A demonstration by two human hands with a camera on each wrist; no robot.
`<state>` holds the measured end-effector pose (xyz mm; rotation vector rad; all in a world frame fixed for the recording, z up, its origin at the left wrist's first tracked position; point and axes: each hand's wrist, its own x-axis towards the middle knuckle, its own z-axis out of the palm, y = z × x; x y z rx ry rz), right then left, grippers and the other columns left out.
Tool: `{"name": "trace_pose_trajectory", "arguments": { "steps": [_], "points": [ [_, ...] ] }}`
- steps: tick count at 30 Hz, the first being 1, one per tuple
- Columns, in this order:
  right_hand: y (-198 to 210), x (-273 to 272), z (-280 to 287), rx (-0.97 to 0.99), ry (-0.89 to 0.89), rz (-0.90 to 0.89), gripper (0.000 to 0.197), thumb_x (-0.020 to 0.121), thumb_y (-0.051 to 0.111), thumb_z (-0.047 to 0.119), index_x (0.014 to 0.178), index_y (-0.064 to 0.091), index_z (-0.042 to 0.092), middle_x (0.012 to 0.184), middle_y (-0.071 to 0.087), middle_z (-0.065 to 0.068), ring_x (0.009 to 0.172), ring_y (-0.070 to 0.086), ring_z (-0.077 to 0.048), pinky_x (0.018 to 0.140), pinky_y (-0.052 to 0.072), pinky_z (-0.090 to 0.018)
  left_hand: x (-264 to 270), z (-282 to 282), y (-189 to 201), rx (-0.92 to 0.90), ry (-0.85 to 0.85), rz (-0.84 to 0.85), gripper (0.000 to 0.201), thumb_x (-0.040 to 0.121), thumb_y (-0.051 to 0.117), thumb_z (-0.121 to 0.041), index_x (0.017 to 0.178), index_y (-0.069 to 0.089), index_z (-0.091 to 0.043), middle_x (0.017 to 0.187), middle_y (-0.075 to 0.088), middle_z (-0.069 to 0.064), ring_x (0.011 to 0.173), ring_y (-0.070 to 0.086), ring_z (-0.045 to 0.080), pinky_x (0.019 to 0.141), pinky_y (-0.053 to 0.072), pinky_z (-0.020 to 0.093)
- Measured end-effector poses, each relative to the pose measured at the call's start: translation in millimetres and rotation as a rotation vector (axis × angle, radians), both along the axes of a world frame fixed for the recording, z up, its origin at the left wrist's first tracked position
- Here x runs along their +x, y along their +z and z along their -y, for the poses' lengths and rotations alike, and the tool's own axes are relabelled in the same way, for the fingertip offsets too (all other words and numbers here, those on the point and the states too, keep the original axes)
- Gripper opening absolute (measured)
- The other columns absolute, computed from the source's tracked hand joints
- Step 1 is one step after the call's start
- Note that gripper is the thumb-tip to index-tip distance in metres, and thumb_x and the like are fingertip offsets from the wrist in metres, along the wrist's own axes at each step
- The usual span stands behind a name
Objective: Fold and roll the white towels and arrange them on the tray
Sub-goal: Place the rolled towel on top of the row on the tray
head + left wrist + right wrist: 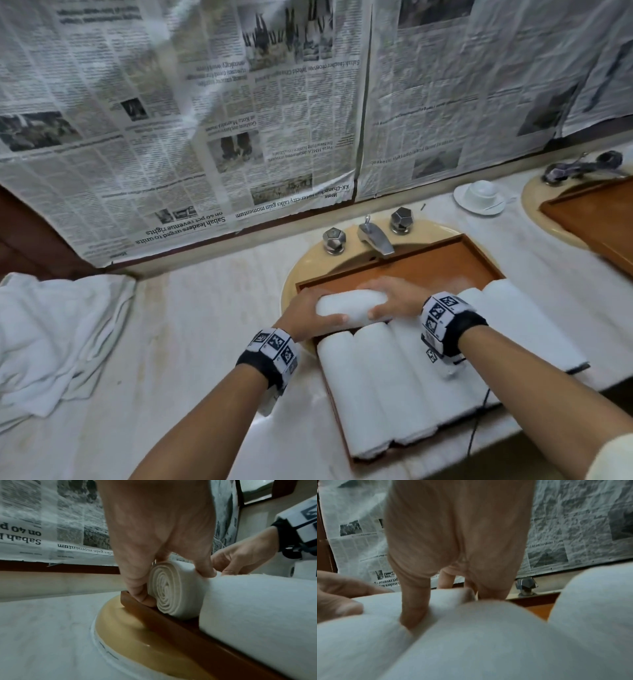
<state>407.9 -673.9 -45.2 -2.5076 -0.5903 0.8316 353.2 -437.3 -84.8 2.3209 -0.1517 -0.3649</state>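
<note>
Rolled towel (351, 305) lies crosswise on the wooden tray (445, 263), held at both ends. The left hand (308, 313) curls round its left end, thumb on the near side and fingers over the far side; the left wrist view shows the spiral end of the roll (171, 592) just inside the tray's left rim (154, 616), with a fingertip touching that rim. The right hand (394, 298) clamps the right end, thumb pressed down at the near side of the roll where it meets the row in front. That row, four rolled towels (376, 377) side by side, fills the near part of the tray, lying lengthwise and touching one another. The tray sits over a beige sink (301, 270) set in the pale counter (191, 342), with a tap (375, 236) and two faceted knobs behind it. Loose white towels (51, 335) are heaped at the left of the counter. Newspaper sheets (239, 120) cover the wall. A white cup on a saucer (479, 197) stands further right, near a second tray (596, 222).
</note>
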Motion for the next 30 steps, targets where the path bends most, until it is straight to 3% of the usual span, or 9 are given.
{"name": "trace_pose_trajectory", "arguments": {
  "steps": [2,4,8,13,16,19,23,27,30],
  "points": [
    [-4.8,4.1,1.1,-0.016,0.027,-0.062,0.058,0.088,0.072,0.023,0.141,0.050,0.029,0.103,0.049,0.019,0.100,0.051,-0.006,0.081,0.038,-0.022,-0.1,0.6,-4.2,0.033,-0.038,-0.052,0.058,0.074,0.071,-0.066,0.117,0.066,-0.026,0.109,0.067,-0.008,0.097,0.061,0.011,0.078,0.045,0.026],
    [-6.7,8.4,6.1,-0.021,0.037,-0.108,0.055,0.087,0.071,0.020,0.138,0.053,0.033,0.099,0.051,0.022,0.092,0.053,-0.001,0.076,0.040,-0.017,-1.3,0.4,-7.7,0.056,-0.094,-0.105,0.066,0.077,0.063,-0.071,0.125,0.063,-0.027,0.116,0.067,-0.007,0.103,0.061,0.013,0.084,0.047,0.027],
    [-8.8,13.8,10.6,0.004,-0.032,-0.180,0.053,0.086,0.066,0.017,0.133,0.057,0.039,0.110,0.059,0.020,0.103,0.058,-0.008,0.084,0.044,-0.020,-4.8,1.3,-8.4,0.056,-0.139,-0.148,0.048,0.093,0.057,-0.059,0.130,0.059,-0.028,0.119,0.065,-0.006,0.106,0.059,0.013,0.080,0.042,0.021],
    [-10.8,13.9,3.9,-0.035,-0.087,-0.185,0.049,0.089,0.055,0.023,0.136,0.056,0.037,0.141,0.050,0.011,0.122,0.046,-0.012,0.103,0.036,-0.031,-10.5,5.6,-5.0,0.051,-0.128,-0.160,0.049,0.099,0.050,-0.052,0.143,0.048,-0.029,0.134,0.056,-0.004,0.116,0.051,0.013,0.094,0.036,0.027],
    [-10.4,10.5,-0.9,-0.095,-0.062,-0.163,0.049,0.095,0.050,0.025,0.144,0.048,0.033,0.145,0.045,0.005,0.127,0.042,-0.015,0.101,0.033,-0.029,-11.6,7.9,-7.2,0.033,-0.107,-0.173,0.048,0.100,0.050,-0.049,0.143,0.049,-0.027,0.127,0.055,-0.007,0.116,0.052,0.013,0.093,0.036,0.025],
    [-7.4,5.5,-2.1,-0.113,-0.059,-0.126,0.049,0.097,0.049,0.026,0.146,0.045,0.030,0.151,0.041,0.001,0.134,0.039,-0.018,0.106,0.031,-0.031,-13.3,6.6,-14.2,0.064,-0.066,-0.170,0.059,0.096,0.050,-0.060,0.145,0.043,-0.028,0.136,0.050,-0.001,0.127,0.046,0.019,0.104,0.035,0.032],
    [-0.4,-1.4,-1.3,-0.151,-0.036,-0.028,0.058,0.096,0.052,0.031,0.152,0.035,0.028,0.158,0.031,-0.001,0.144,0.028,-0.021,0.114,0.023,-0.034,-22.3,-3.9,-15.6,0.001,0.022,-0.107,0.065,0.095,0.047,-0.063,0.148,0.041,-0.025,0.143,0.044,0.001,0.134,0.039,0.017,0.113,0.029,0.034],
    [8.0,-11.4,-6.6,-0.135,-0.032,0.082,0.061,0.094,0.056,0.035,0.151,0.036,0.025,0.157,0.032,-0.001,0.144,0.028,-0.021,0.115,0.025,-0.036,-36.9,-22.9,-7.8,-0.045,0.088,-0.028,0.056,0.099,0.047,-0.054,0.147,0.044,-0.025,0.147,0.044,-0.002,0.135,0.041,0.014,0.107,0.028,0.024],
    [16.0,-24.2,-25.3,-0.108,-0.013,0.136,0.063,0.093,0.057,0.037,0.151,0.036,0.023,0.157,0.034,0.000,0.144,0.030,-0.020,0.116,0.027,-0.038,-53.9,-44.9,1.0,-0.030,0.124,-0.005,0.056,0.100,0.049,-0.051,0.148,0.043,-0.024,0.149,0.043,-0.003,0.137,0.040,0.013,0.106,0.029,0.023]
  ]
}}
